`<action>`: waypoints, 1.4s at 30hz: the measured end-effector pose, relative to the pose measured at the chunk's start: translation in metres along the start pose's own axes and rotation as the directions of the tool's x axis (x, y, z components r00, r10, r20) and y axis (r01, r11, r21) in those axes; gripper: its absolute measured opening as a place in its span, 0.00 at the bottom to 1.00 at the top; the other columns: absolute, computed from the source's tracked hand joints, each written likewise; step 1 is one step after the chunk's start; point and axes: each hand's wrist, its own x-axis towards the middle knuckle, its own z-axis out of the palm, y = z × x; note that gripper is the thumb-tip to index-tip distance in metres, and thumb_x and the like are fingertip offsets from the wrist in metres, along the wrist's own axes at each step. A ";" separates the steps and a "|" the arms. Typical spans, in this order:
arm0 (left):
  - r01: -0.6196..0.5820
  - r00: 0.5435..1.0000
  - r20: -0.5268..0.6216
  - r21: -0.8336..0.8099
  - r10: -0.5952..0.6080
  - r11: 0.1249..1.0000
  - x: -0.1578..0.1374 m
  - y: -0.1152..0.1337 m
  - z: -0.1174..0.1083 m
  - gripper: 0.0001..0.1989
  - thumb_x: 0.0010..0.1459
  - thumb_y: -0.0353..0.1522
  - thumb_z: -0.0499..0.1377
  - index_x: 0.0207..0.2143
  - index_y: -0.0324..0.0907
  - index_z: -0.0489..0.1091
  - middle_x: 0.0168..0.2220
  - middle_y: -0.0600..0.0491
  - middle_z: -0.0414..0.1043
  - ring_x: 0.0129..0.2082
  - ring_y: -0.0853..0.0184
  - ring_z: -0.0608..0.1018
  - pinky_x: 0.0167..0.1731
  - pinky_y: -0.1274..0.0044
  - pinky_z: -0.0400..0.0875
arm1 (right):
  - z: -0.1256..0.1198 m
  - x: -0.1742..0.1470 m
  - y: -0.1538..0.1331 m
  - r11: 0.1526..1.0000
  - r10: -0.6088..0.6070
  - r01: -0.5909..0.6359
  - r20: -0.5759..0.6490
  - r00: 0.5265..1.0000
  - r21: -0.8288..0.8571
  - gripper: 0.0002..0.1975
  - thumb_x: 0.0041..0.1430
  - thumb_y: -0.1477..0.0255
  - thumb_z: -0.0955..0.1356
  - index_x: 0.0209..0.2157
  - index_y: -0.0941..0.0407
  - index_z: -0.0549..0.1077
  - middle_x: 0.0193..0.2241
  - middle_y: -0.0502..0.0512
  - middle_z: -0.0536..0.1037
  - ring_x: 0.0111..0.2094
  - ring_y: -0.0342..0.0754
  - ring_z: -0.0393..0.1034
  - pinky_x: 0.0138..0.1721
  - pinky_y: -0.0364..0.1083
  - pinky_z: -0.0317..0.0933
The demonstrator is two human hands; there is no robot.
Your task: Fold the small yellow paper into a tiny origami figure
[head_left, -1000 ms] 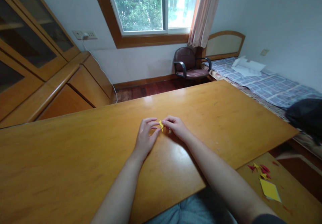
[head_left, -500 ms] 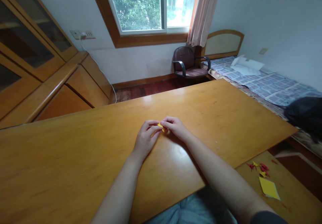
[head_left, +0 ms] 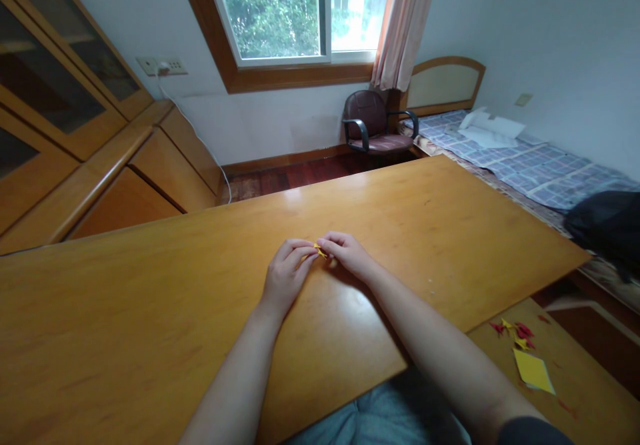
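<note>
A small yellow origami piece (head_left: 321, 252) with thin pointed ends, crane-like in shape, is pinched between my two hands just above the wooden table (head_left: 200, 298). My left hand (head_left: 289, 269) grips its left side between thumb and fingers. On the other side, my right hand (head_left: 346, 252) holds it with thumb and forefinger, the remaining fingers curled and partly hidden. Fingertips cover part of the folded paper, so its full shape does not show.
On a lower surface at right lie several small red and yellow origami pieces (head_left: 521, 333) and yellow square paper (head_left: 534, 370). A maroon armchair (head_left: 370, 122) stands beyond the table. The bed (head_left: 545, 165) and a black bag (head_left: 607, 225) are at right.
My left fingers have shifted slightly left and closed in. The yellow origami piece has turned a little, and more of its pointed ends show. My right hand has barely moved.
</note>
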 end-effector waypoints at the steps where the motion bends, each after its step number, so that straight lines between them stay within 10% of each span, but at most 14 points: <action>1: 0.000 1.000 -0.004 0.003 0.000 1.000 0.000 0.000 0.000 0.05 0.62 0.32 0.61 0.38 0.48 0.77 0.39 0.51 0.75 0.42 0.64 0.77 0.47 0.71 0.72 | 0.000 0.000 0.000 1.000 -0.008 0.008 0.009 1.000 -0.001 0.21 0.55 0.53 0.69 0.24 0.57 0.71 0.21 0.48 0.69 0.26 0.42 0.62 0.30 0.42 0.57; 16: -0.111 0.989 -0.085 0.126 0.123 0.986 0.001 -0.003 0.000 0.02 0.62 0.29 0.60 0.38 0.43 0.73 0.40 0.52 0.72 0.43 0.66 0.75 0.46 0.72 0.72 | 0.006 -0.001 0.008 0.971 -0.071 0.073 -0.017 0.997 0.228 0.17 0.51 0.62 0.75 0.39 0.56 0.73 0.28 0.49 0.76 0.28 0.42 0.69 0.31 0.42 0.64; 42: -0.137 0.985 -0.078 0.165 0.151 0.977 0.001 0.000 -0.003 0.04 0.62 0.29 0.61 0.39 0.45 0.75 0.38 0.52 0.72 0.39 0.69 0.76 0.42 0.75 0.74 | 0.008 -0.003 0.001 0.981 -0.077 0.090 -0.084 0.994 0.174 0.14 0.50 0.61 0.75 0.31 0.57 0.75 0.25 0.49 0.76 0.27 0.42 0.69 0.33 0.44 0.64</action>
